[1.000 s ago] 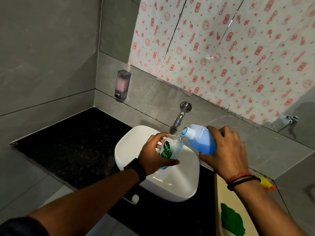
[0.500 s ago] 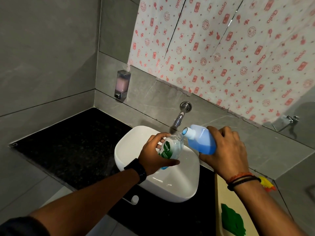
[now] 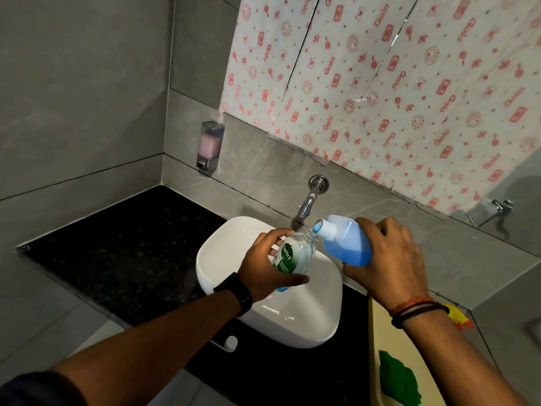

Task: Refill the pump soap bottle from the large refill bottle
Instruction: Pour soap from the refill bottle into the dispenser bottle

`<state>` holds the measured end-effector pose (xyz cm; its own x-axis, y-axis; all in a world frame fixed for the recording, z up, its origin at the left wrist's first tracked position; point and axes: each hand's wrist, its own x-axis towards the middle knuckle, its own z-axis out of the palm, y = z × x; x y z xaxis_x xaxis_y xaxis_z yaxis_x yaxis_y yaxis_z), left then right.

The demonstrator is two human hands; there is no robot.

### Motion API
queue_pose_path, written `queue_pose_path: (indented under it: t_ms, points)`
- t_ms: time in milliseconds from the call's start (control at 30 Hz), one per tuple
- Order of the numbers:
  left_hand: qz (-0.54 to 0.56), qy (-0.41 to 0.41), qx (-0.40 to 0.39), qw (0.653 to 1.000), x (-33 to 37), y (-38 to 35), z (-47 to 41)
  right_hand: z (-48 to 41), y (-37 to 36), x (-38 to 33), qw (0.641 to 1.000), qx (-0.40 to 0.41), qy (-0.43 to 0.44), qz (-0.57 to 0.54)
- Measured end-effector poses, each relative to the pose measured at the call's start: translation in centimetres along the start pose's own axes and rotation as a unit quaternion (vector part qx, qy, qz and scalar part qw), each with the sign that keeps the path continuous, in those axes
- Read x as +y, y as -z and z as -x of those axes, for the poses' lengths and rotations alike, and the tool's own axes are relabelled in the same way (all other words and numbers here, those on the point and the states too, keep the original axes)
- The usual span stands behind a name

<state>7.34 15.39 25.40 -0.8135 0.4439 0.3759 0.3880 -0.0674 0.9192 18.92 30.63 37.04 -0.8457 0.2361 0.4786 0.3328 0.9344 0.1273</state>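
Note:
My left hand (image 3: 268, 266) grips a small clear soap bottle (image 3: 294, 256) with a green label, tilted over the white basin (image 3: 319, 326); its pump is off and its neck is bare. A little blue liquid shows at the bottle's bottom. My right hand (image 3: 389, 259) holds the large refill bottle (image 3: 347, 240), translucent with blue liquid, tipped almost on its side. The refill's white spout (image 3: 322, 228) touches the small bottle's neck just under the tap. A white pump head (image 3: 231, 342) lies on the black counter in front of the basin.
A chrome wall tap (image 3: 308, 202) juts out right above the two bottle mouths. A wall soap dispenser (image 3: 210, 145) with pink liquid hangs at the left. Black granite counter (image 3: 117, 250) spreads left of the basin. A beige board with a green patch (image 3: 392, 373) sits at the lower right.
Almost nothing has moved; the refill bottle stays tipped against the small bottle's neck, its spout a touch higher than a second ago.

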Motion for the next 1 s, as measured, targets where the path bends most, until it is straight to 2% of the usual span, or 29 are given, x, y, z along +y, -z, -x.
queue_pose_path:
  t_ms: [1000]
  points:
    - [-0.005,0.006,0.001,1.000,0.44,0.44,0.46,0.34,0.42,-0.45,1.000,0.000,0.003,0.003]
